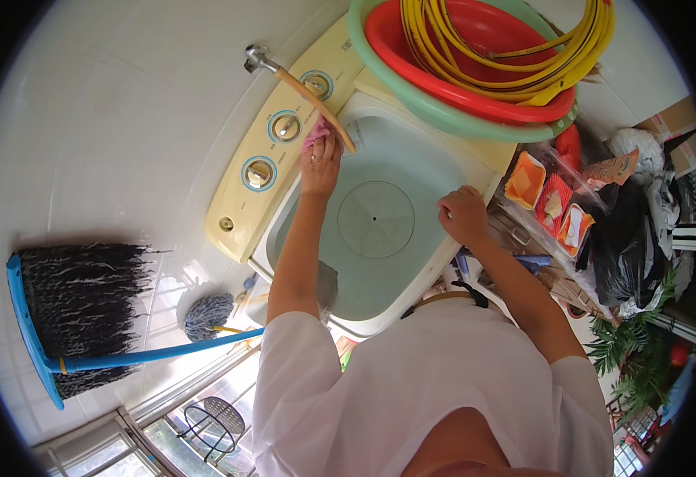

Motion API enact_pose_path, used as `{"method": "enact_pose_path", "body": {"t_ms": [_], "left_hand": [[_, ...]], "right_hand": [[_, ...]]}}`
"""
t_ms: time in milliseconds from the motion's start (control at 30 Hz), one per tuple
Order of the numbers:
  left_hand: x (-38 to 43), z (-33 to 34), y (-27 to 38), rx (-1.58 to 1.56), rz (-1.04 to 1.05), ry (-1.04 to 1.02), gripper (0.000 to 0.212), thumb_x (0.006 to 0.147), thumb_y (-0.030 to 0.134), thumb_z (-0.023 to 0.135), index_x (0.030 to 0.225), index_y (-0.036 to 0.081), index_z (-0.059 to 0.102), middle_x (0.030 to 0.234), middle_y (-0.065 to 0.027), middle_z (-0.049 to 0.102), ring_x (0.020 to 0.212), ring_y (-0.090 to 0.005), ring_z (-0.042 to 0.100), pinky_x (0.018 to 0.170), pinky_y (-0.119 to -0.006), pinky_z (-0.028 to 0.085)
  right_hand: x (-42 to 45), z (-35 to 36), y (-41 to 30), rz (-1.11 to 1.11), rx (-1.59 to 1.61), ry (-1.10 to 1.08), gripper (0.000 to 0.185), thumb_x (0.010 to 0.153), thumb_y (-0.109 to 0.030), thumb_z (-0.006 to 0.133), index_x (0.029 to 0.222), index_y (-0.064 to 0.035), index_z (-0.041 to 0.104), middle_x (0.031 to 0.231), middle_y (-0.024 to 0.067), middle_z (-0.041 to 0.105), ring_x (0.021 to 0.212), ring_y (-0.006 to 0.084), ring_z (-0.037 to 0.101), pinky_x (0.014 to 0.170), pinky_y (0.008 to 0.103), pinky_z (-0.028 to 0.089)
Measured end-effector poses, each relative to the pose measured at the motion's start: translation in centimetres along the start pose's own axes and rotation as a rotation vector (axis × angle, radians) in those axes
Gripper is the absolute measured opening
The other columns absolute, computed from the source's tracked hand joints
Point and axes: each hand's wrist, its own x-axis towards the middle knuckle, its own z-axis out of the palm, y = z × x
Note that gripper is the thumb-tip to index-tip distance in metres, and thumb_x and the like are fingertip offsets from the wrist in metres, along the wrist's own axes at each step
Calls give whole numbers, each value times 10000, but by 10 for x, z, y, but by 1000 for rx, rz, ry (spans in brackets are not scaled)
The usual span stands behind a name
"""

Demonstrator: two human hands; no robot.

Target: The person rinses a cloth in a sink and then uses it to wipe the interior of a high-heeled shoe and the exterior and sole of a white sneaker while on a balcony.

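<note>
Before me is a cream washing machine with its tub (404,268) uncovered and a round ribbed disc (376,219) at the bottom. My left hand (322,167) wears a ring and holds a pink cloth (316,132) against the edge of the control panel (233,223), near the middle knob (285,127). Beside that hand, a tan hose (318,106) runs from a metal tap (258,58) over the panel to the tub. My right hand (466,216), fingers curled, is at the tub's opposite rim; whether it holds anything cannot be told.
A red basin (384,45) inside a green basin (360,36) bears a coiled yellow hose (461,77). Packaged items (525,180) and a black plastic bag (622,256) lie at right. A blue-handled broom (163,353) and a grey mop head (208,316) stand at left.
</note>
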Motion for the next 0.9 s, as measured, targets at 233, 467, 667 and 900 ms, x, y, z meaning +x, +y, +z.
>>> {"method": "enact_pose_path", "body": {"t_ms": [233,467,667,900], "left_hand": [[-71,-43,-13,-66,-202,-3,369,784,156,567,1152,148,585,1209,-31,499,1132,-236,468,905,-378,418],[-92,-82,-30,-181,-345,30,350,799,118,557,1148,115,581,1197,-77,504,1133,-299,492,907,-427,411],[-21,-61,-50,-50,-461,76,412,842,140,509,1242,41,523,1283,-136,473,1301,-354,384,944,-444,375],[-70,-67,-56,-27,-75,-11,453,818,143,523,1257,30,523,1325,-101,456,1326,-296,372,953,-445,383]], "right_hand": [[1,0,-4,4,25,-9,16,669,-82,629,666,-78,614,679,80,602,723,270,565,835,382,441],[1,0,-3,40,-14,-69,21,670,-86,625,674,-69,613,688,88,605,723,280,563,827,392,438],[2,1,-4,-17,2,-48,21,677,-86,622,689,-71,631,688,86,608,732,276,566,830,391,438],[1,0,-5,7,19,-68,19,681,-88,621,691,-76,632,683,89,603,736,276,568,828,393,438]]}}
